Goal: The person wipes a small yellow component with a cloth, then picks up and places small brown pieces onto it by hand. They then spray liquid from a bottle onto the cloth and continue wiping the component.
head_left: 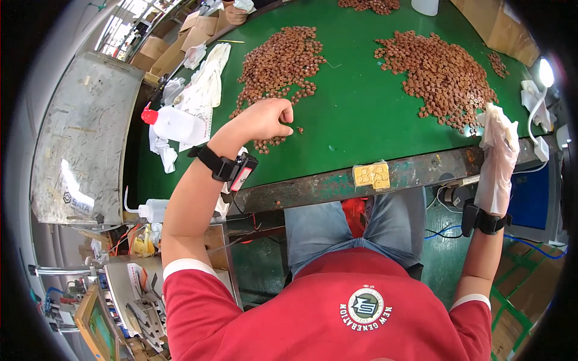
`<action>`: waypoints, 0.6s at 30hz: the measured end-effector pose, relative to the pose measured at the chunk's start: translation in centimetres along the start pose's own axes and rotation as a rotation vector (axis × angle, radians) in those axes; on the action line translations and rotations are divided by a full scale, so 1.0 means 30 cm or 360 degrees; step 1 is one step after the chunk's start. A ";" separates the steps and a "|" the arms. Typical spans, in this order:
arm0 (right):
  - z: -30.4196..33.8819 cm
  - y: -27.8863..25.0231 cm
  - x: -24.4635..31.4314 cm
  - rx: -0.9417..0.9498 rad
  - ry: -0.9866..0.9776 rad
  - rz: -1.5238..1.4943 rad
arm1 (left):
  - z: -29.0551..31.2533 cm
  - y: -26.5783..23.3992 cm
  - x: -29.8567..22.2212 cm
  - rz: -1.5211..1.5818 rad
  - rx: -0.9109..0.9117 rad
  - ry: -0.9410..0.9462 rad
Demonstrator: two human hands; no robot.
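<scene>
My bare left hand is over the near end of the left pile of small brown pieces. Its fingers are bent, with a gap between thumb and forefinger. One loose brown piece sits beside the thumb tip, apart from the pile. My right hand, in a thin whitish glove, is at the near right corner of the right pile of brown pieces. The loose glove hides how its fingers are set and whether they hold anything. Bright light falls on the pieces beside it.
The green table has a yellow block at its front edge. A white bottle with a red cap and white gloves lie left. A lit lamp and cardboard stand right. Another brown pile is at the back.
</scene>
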State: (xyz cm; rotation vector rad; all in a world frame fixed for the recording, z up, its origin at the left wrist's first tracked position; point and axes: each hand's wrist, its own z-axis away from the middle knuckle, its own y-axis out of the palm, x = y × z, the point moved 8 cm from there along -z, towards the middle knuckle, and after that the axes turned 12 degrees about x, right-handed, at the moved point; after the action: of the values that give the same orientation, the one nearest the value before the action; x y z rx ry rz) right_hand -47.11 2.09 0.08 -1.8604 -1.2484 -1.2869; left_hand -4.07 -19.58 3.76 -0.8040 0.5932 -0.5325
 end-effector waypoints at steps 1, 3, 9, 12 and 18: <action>0.003 -0.001 0.004 -0.0004 0.0001 0.0005 | 0.001 -0.008 -0.019 -0.0029 -0.0088 0.0076; 0.011 -0.004 0.022 -0.0068 0.0046 -0.0075 | 0.005 -0.027 -0.069 -0.0093 -0.0268 0.0242; 0.004 0.041 0.057 -0.0136 0.0107 0.0229 | -0.006 0.020 -0.112 -0.0033 -0.0115 0.0399; 0.006 0.101 0.085 -0.0023 -0.0063 0.0025 | 0.007 0.031 -0.090 -0.0073 0.0036 0.0280; 0.021 0.074 0.128 0.0066 -0.0146 -0.0045 | -0.014 0.025 -0.170 -0.0316 -0.0006 0.0449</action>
State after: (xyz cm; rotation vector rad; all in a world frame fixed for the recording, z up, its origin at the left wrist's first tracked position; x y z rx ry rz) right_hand -44.40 3.15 3.50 -1.8977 -1.3428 -1.1930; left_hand -7.83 -16.07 4.38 -0.8015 0.7780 -0.8358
